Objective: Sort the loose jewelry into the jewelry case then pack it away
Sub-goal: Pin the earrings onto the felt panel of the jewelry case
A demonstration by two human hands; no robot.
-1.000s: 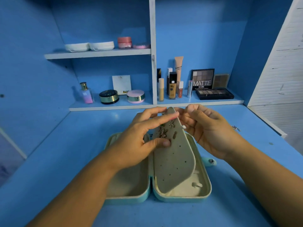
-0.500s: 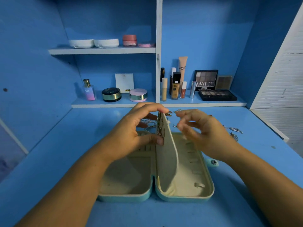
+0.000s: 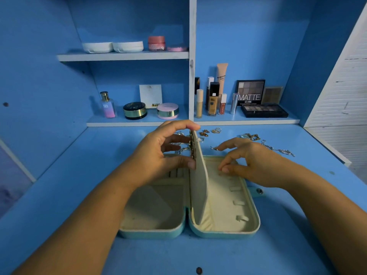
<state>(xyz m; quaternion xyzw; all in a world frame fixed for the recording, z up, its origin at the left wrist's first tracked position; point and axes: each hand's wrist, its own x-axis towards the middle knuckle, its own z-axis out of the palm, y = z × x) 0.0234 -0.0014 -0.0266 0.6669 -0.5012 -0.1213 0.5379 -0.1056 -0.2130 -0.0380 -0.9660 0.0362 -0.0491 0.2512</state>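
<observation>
A light blue jewelry case (image 3: pixel 218 234) with a cream lining lies open on the blue desk. Its cream middle flap (image 3: pixel 200 187) stands upright, with small earrings pinned on its left face. My left hand (image 3: pixel 158 155) holds the flap's far end between thumb and fingers. My right hand (image 3: pixel 252 161) hovers over the case's right half, fingers loosely curled and holding nothing; its forefinger tip is at a small earring (image 3: pixel 214 148) on the desk. Loose gold jewelry (image 3: pixel 210 132) and a silver chain (image 3: pixel 278 148) lie beyond the case.
Cosmetics stand on the low shelf behind: a perfume bottle (image 3: pixel 108 105), round compacts (image 3: pixel 135 110), foundation bottles (image 3: pixel 212 100) and a black eyeshadow palette (image 3: pixel 264 111). White dishes (image 3: pixel 113 46) sit on the upper shelf. A white slatted panel (image 3: pixel 345 76) borders the right.
The flap has swung from leaning right to upright. My right hand has let go of it and moved right and down toward the loose earring on the desk.
</observation>
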